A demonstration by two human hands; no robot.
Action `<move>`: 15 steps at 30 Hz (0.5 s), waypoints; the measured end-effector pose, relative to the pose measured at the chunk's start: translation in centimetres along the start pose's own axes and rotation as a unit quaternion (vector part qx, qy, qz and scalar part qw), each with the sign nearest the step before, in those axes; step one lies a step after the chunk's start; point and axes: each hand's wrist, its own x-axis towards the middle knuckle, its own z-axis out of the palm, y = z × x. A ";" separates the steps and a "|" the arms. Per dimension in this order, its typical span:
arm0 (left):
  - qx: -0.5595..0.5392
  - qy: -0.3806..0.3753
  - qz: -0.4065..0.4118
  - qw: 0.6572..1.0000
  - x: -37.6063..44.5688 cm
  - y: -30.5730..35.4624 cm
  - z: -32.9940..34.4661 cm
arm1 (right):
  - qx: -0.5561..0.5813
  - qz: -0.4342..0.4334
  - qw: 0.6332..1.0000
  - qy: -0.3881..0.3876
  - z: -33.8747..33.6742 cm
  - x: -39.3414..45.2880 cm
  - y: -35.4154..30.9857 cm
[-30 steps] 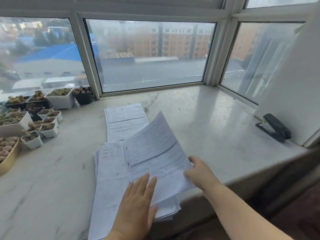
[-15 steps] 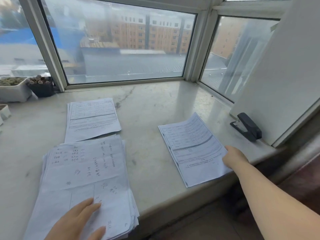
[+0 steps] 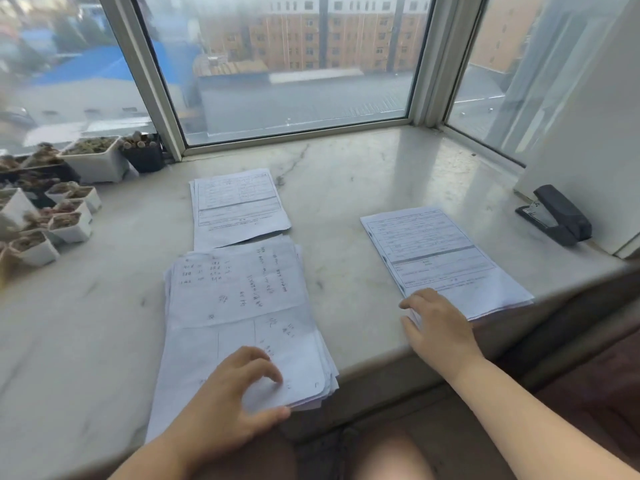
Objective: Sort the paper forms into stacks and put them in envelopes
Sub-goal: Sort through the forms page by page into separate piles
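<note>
A thick stack of handwritten forms point(image 3: 239, 299) lies at the near middle of the marble sill point(image 3: 349, 181). My left hand point(image 3: 235, 393) rests on its near end, bent fingertips on the top sheet and thumb at the stack's near edge. Beyond it lies a thin pile of printed forms point(image 3: 239, 206). To the right, a printed form point(image 3: 440, 254) lies near the sill's front edge. My right hand point(image 3: 438, 323) lies with spread fingers on that form's near left corner. No envelopes are in view.
Several small white pots of succulents point(image 3: 69, 209) crowd the left side of the sill. A black stapler point(image 3: 554, 216) sits at the far right against a white panel point(image 3: 588, 133). Window glass closes the back and right.
My right hand slid from the right form's right edge to its near left corner. My left hand's fingers have bent on the main stack, and the camera has turned left.
</note>
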 end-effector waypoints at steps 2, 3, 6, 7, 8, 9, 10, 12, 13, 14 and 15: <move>-0.019 0.001 -0.005 1.000 -0.1 0.1 0.1 | 0.092 0.012 0.991 -0.097 0.0 -1.7 -3.8; -0.031 0.004 -0.011 0.999 -0.1 0.1 0.1 | 0.152 0.032 0.976 -0.155 0.3 -2.5 -5.6; -0.069 0.014 -0.037 0.997 -0.2 0.1 0.2 | 0.303 0.107 0.914 -0.246 1.4 -4.0 -9.1; -0.081 0.015 -0.046 0.996 -0.2 0.0 0.2 | 0.327 0.129 0.900 -0.259 1.6 -4.4 -9.7; -0.093 0.016 -0.055 0.994 -0.2 0.0 0.3 | 0.346 0.151 0.886 -0.268 1.8 -4.7 -10.1; -0.107 0.015 -0.061 0.992 -0.3 0.0 0.3 | 0.366 0.169 0.873 -0.272 2.0 -4.9 -10.4; -0.122 0.014 -0.067 0.990 -0.3 0.0 0.4 | 0.390 0.186 0.860 -0.272 2.1 -5.2 -10.6; -0.167 0.023 -0.077 0.983 -0.4 -0.1 0.4 | 0.439 0.213 0.831 -0.268 2.3 -5.4 -10.7; -0.193 0.037 -0.087 0.977 -0.5 -0.2 0.4 | 0.458 0.221 0.820 -0.264 2.3 -5.5 -10.7; -0.213 0.055 -0.099 0.970 -0.6 -0.2 0.4 | 0.473 0.226 0.812 -0.258 2.2 -5.6 -10.8; -0.227 0.074 -0.112 0.965 -0.7 -0.2 0.4 | 0.483 0.226 0.807 -0.253 2.2 -5.7 -10.8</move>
